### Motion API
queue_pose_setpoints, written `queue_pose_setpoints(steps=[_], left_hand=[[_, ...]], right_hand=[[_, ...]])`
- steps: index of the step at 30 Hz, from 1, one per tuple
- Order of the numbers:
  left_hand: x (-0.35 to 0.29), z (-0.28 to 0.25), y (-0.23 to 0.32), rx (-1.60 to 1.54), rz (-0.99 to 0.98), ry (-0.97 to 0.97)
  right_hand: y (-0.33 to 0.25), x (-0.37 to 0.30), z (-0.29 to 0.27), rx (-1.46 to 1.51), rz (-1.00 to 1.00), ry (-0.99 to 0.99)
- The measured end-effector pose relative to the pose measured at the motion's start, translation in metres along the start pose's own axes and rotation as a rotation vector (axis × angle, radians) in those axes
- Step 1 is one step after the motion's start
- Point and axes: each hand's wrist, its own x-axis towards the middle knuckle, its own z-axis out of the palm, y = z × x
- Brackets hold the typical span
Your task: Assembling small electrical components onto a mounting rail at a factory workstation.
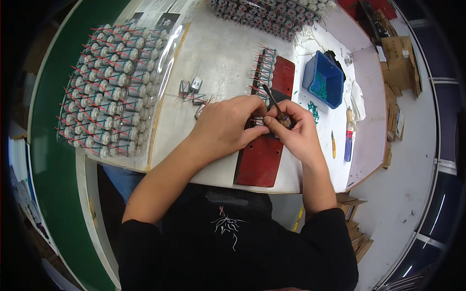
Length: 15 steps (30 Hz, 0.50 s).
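My left hand (228, 121) is bent over a red fixture block (262, 165), its thumb and index finger closed around a small motor (258, 121) with red wires. My right hand (298, 128) meets it there, thumb at the same motor. Tucked in the right hand's curled fingers is a slim dark-shafted hand tool (273, 101), its shaft slanting up and left; its exact kind is unclear. Beyond my hands, a row of motors (264, 68) with red and green wires stands along the block's left edge. The fingertips' contact is partly hidden.
Loose motors (196, 84) lie left of the block. A wrapped stack of wired motors (104, 87) fills the left; another stack (272, 14) stands at the back. On the right are a blue bin (323, 80) with green bits, a purple-handled screwdriver (348, 145) and a yellow tool (333, 144).
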Motion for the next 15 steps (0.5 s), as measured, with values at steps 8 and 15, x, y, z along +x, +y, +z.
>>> queue_pose_setpoints(steps=[8, 15], left_hand=[[-0.002, 0.009, -0.010, 0.009, 0.080, 0.038], [0.001, 0.005, -0.009, -0.047, 0.018, -0.013]], right_hand=[[0.004, 0.001, -0.006, 0.031, 0.017, 0.002], [-0.007, -0.006, -0.032, -0.073, -0.139, -0.023]])
